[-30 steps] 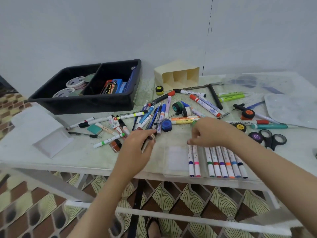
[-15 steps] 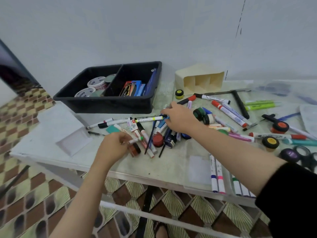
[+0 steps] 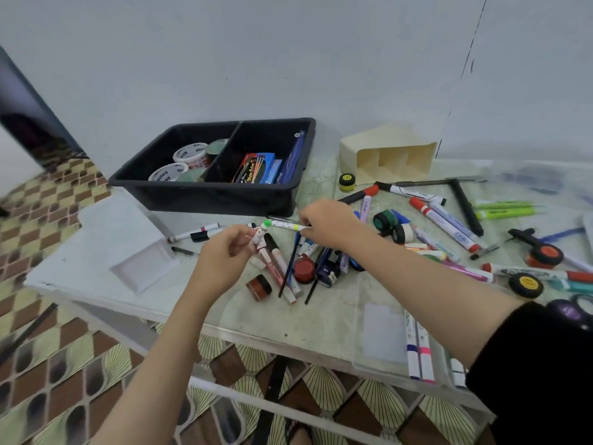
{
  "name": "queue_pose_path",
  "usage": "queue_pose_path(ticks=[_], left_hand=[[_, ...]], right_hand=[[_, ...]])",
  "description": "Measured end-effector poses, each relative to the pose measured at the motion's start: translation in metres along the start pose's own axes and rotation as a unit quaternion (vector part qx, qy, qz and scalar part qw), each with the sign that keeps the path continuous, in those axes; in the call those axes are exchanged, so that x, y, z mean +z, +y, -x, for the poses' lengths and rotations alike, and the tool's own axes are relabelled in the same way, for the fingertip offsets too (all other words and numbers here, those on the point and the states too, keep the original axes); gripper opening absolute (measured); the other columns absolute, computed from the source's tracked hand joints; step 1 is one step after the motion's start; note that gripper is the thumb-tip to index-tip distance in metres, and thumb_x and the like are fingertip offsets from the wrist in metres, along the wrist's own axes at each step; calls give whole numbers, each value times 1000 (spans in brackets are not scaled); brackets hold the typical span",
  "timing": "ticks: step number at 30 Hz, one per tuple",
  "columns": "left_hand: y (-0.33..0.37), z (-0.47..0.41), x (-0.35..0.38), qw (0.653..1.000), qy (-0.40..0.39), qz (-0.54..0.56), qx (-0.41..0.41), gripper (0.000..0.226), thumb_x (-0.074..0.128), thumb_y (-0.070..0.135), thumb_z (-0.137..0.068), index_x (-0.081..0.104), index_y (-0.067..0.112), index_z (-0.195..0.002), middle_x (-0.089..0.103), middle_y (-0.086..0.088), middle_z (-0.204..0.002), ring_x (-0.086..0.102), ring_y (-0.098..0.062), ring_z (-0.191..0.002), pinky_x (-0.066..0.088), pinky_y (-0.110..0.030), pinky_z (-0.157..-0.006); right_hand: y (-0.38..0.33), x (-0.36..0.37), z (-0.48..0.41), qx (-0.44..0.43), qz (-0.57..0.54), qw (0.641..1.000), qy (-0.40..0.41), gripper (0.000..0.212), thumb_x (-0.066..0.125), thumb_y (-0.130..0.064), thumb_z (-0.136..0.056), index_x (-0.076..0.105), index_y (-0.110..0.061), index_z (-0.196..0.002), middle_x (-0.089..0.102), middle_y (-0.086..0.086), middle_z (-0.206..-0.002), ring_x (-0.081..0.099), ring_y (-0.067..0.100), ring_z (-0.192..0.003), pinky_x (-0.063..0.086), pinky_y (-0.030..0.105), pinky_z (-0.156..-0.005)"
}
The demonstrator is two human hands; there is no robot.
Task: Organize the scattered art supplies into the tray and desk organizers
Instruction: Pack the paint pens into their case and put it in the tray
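Note:
My left hand (image 3: 224,255) holds a white marker with a green cap (image 3: 260,234) lifted above the table, tip pointing up. My right hand (image 3: 327,223) pinches a white marker with a yellow band (image 3: 285,224) lying just in front of the black tray (image 3: 179,187). The tray has two compartments: tape rolls (image 3: 189,154) on the left, flat boxes (image 3: 256,168) on the right. A cream desk organizer (image 3: 388,152) lies on its side behind the pile. Markers, pens and small paint jars (image 3: 303,269) lie scattered beneath both hands.
A clear tray (image 3: 382,342) with a row of markers sits at the table's front right edge. A white lid (image 3: 141,268) lies at the left. Scissors (image 3: 574,311), tape rolls (image 3: 393,226) and whiteboard markers (image 3: 442,223) spread to the right. The table edge is near my arms.
My left hand lifted the green-capped marker off the table. My right hand moved from the marker row to the pile and took the yellow-banded marker. The view shifted left.

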State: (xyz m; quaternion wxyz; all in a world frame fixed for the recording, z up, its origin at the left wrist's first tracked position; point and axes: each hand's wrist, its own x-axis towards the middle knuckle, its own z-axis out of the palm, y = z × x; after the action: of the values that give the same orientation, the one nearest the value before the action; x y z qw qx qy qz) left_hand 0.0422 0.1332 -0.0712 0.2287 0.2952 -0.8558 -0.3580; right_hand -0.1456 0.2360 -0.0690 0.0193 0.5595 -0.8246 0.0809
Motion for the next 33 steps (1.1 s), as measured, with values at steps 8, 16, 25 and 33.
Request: queue_pose_path(ticks=[8, 16, 25, 33], left_hand=[[25, 3, -1, 997, 37, 61, 26, 27, 63, 8, -87, 59, 35, -88, 63, 19, -86, 58, 13, -72, 42, -2, -61], [26, 16, 7, 995, 37, 96, 14, 29, 64, 4, -86, 59, 33, -88, 66, 10, -86, 64, -1, -72, 50, -13, -63], [43, 42, 31, 981, -29, 186, -50, 46, 67, 4, -84, 52, 29, -120, 65, -5, -79, 65, -3, -60, 47, -11, -50], [75, 67, 77, 976, -148, 153, -32, 51, 71, 13, -81, 56, 34, -125, 65, 0, -76, 66, -5, -59, 50, -14, -52]], right_hand=[[-3, 2, 2, 9, -3, 1000, -2, 4, 56, -8, -86, 54, -6, -83, 52, 10, -89, 55, 27, -81, 44, 33, -64], [2, -8, 29, 72, -83, 994, 19, 12, 49, -16, -93, 54, -6, -96, 59, 9, -89, 55, 23, -77, 44, 34, -62], [12, -33, 149, 249, -601, 759, -30, 14, 56, -7, -91, 56, -15, -103, 68, 4, -75, 46, 6, -43, 39, 19, -43], [7, -19, 227, 272, -417, 865, 65, 20, 58, -21, -89, 55, -34, -104, 63, 0, -67, 54, 3, -53, 40, 12, -48]])
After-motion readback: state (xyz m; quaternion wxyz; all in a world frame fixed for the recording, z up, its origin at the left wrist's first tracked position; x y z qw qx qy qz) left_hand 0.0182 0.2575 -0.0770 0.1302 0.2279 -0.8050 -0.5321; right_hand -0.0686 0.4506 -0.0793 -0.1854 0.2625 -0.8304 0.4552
